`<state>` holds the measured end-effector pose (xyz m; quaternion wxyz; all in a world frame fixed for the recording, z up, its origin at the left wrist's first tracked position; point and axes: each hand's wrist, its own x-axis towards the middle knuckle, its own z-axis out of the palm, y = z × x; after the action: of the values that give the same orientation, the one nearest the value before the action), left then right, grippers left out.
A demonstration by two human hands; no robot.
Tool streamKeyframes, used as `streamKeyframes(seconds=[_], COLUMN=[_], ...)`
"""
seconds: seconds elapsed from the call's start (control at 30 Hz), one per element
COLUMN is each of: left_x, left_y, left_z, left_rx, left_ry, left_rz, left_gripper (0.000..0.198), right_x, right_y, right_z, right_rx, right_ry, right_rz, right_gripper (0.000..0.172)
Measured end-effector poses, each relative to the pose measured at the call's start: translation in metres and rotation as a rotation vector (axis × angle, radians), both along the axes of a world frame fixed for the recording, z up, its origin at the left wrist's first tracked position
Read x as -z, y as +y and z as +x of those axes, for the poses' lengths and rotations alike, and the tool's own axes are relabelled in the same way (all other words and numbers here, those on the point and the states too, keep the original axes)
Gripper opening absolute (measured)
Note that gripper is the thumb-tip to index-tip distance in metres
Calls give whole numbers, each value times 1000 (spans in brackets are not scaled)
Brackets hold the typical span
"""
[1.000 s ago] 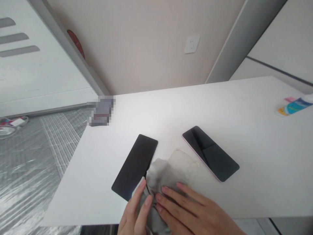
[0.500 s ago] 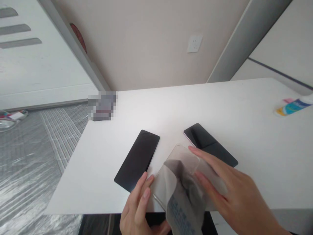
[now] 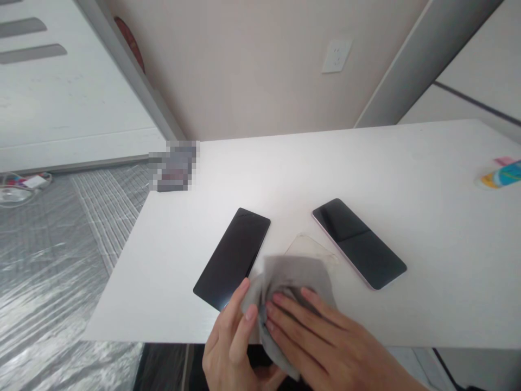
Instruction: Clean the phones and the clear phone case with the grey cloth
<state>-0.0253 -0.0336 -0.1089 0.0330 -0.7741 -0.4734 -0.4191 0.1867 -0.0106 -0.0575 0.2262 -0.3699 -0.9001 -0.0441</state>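
Two bare hands work at the near edge of a white table. The right hand holds a gray cloth bunched under its fingers, which lie close together and nearly straight. The left hand has bent fingers touching the cloth's left side; whether it also grips something beneath, I cannot tell. A clear case lies mostly hidden under the cloth, its far end showing beyond it. A dark phone rests just left of the cloth, screen up and slanted. A second phone lies to the right, also screen up, slanting the other way. Far right, a blue and yellow container is cut off by the frame. A blurred-out object sits at the table's far left corner
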Motion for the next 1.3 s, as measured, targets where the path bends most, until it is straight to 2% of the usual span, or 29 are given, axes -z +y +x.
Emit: streamKeyframes(seconds=[0.03,0.13,0.17,0.2,0.27,0.3,0.4,0.43,0.5,0.53,0.63,0.67,0.73,0.77,0.8,0.87,0.9,0.97,1.0,1.07,1.13,1.23,1.27,1.3], left_x=[0,0,0,0,1,1,1,1,1,1,3,4,6,7,8,8,7,6,5,4,4,6,7,8], left_y=[0,0,0,0,-1,-1,-2,-2,-1,-1,1,1,1,1,1,0,0,-1,-1,-1,0,0,0,-1], left_z=[0,0,0,0,0,-1,0,1,4,6,9,10,9,8,7,6,6,7,8,10,9,2,-1,-4], left_rx=[9,7,8,12,6,-1,-44,-48,-70,-89,-140,-142,-141,-140,-139,-132,-128,-133,-140,-157,-155,-104,-86,-80], left_ry=[-6,0,3,2,-1,2,32,43,34,32,24,26,17,11,9,7,2,-24,-28,-15,7,20,49,77], left_rz=[-2,-29,-27,-14,5,3,-14,-4,21,22,14,18,46,48,43,19,15,26,31,21,8,36,29,16], left_gripper=[59,62,61,58,53,53,47,45,44,45,46,45,45,46,48,53,53,48,47,49,53,48,49,52], right_x=[-1,-3,-3,-3,-1,0,2,3,3,3,2,2,2,2,3,4,5,6,7,8,9,10,10,9], right_y=[1,1,1,0,-2,-3,-3,-3,-3,-3,-1,0,1,2,3,5,5,5,5,5,4,3,3,4], right_z=[2,5,5,5,3,2,2,2,3,3,1,-1,-3,-4,-5,-5,-5,-4,-3,-2,-2,-2,-2,-1], right_rx=[-26,115,117,50,-63,-54,127,75,-37,-49,139,141,35,-4,15,93,98,6,-40,14,113,27,2,37], right_ry=[-17,-73,-85,-65,-21,-27,-21,-8,20,-17,-36,-20,18,27,24,17,24,38,40,3,-21,11,11,1], right_rz=[2,37,40,19,-18,-44,-42,-28,24,-20,-20,7,29,24,3,-20,-2,29,26,-25,-33,18,18,8], right_gripper=[53,72,74,60,52,48,66,48,38,39,60,54,43,43,42,55,53,38,38,43,58,36,35,42])
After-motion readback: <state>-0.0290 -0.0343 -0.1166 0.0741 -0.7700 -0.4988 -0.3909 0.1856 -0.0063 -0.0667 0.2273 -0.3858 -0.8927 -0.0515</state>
